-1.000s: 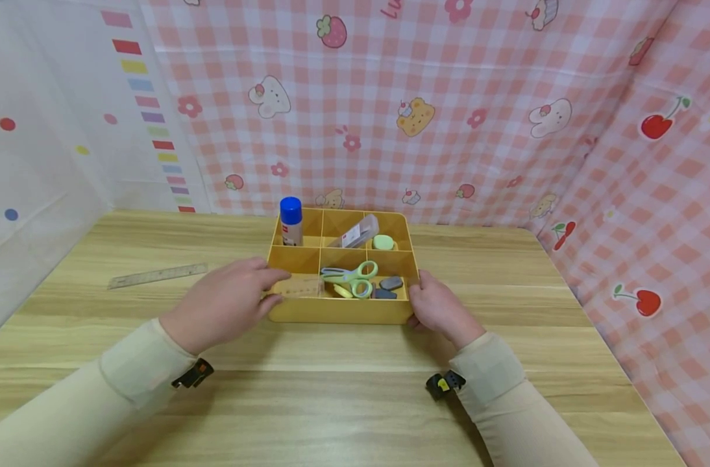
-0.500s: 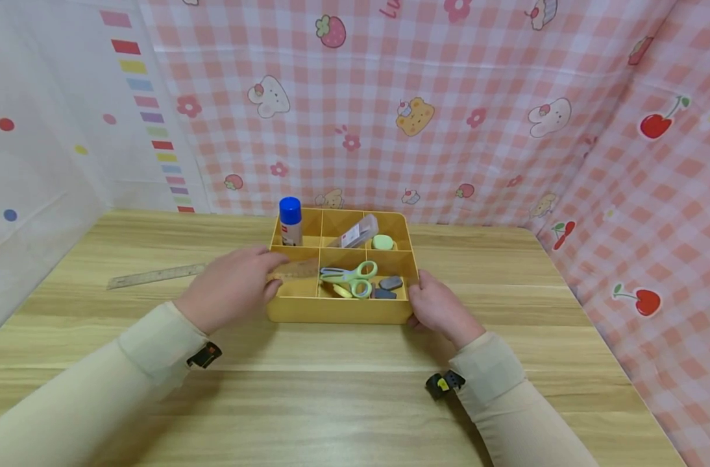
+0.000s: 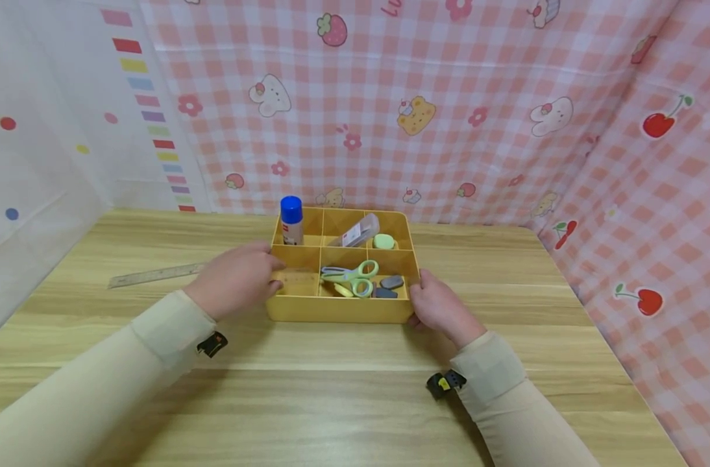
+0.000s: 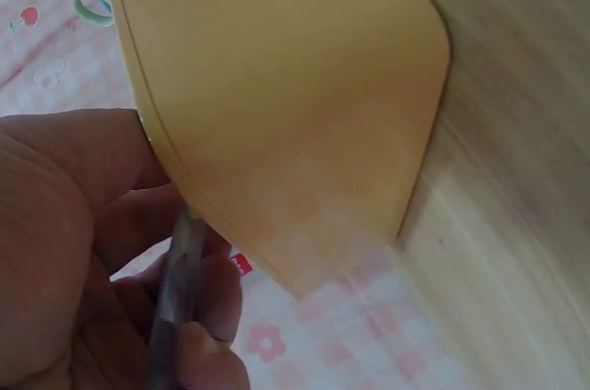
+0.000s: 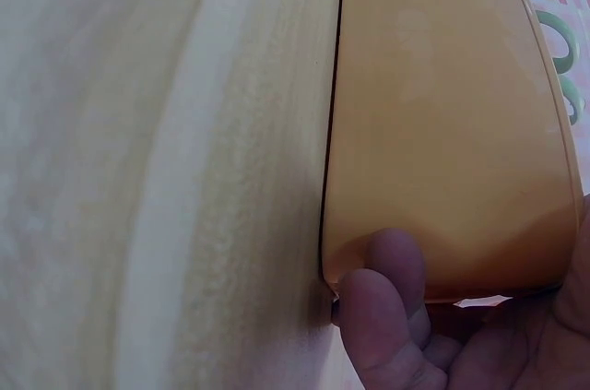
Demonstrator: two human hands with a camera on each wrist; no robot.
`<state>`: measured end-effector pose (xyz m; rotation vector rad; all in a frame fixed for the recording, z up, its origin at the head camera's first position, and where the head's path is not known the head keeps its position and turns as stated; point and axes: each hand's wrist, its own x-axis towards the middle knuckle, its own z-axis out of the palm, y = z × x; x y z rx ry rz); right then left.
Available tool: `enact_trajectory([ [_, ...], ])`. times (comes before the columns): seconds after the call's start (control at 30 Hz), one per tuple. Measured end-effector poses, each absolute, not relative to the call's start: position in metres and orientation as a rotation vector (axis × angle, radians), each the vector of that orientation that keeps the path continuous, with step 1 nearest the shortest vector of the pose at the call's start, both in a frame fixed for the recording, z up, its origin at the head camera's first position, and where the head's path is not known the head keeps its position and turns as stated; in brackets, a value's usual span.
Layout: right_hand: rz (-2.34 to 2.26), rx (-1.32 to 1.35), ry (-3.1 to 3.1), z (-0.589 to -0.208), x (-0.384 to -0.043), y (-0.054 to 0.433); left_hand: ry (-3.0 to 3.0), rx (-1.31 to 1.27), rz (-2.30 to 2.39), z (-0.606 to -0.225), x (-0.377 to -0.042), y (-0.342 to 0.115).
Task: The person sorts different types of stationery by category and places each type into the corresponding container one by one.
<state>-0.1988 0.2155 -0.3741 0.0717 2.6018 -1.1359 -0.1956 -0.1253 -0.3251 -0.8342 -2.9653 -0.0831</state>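
Observation:
A yellow divided organizer box (image 3: 340,310) stands on the table, with my right hand (image 3: 439,305) gripping its right side near the front corner. At the box's left side, my left hand (image 3: 238,279) holds a clear ruler-like plastic piece (image 3: 299,277) with faint markings, which shows inside the front left compartment. The left wrist view shows this piece edge-on as a thin grey strip (image 4: 177,293) between curled fingers. Green-handled scissors (image 3: 355,277) lie across the front middle and right compartments, over a yellow item (image 3: 342,290). Grey eraser-like blocks (image 3: 392,282) lie front right.
A glue stick with a blue cap (image 3: 291,209) stands in the back left compartment. Behind the scissors are a clear labelled case (image 3: 357,232) and a pale green rounded item (image 3: 383,242). Another clear ruler (image 3: 150,275) lies on the table at left, its right end behind my left hand.
My left hand and forearm have shifted slightly, the forearm up and to the right. The clear piece has tilted and moved within the front left compartment. My right hand and the box stay put.

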Motion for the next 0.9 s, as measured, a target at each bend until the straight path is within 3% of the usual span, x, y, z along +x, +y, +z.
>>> enact_trajectory([
  [0.9,-1.131,0.066,2.606,-0.3758,-0.1996,0.2160,-3.003,-0.791,0.016,-0.3242,-0.1985,-0.1205],
])
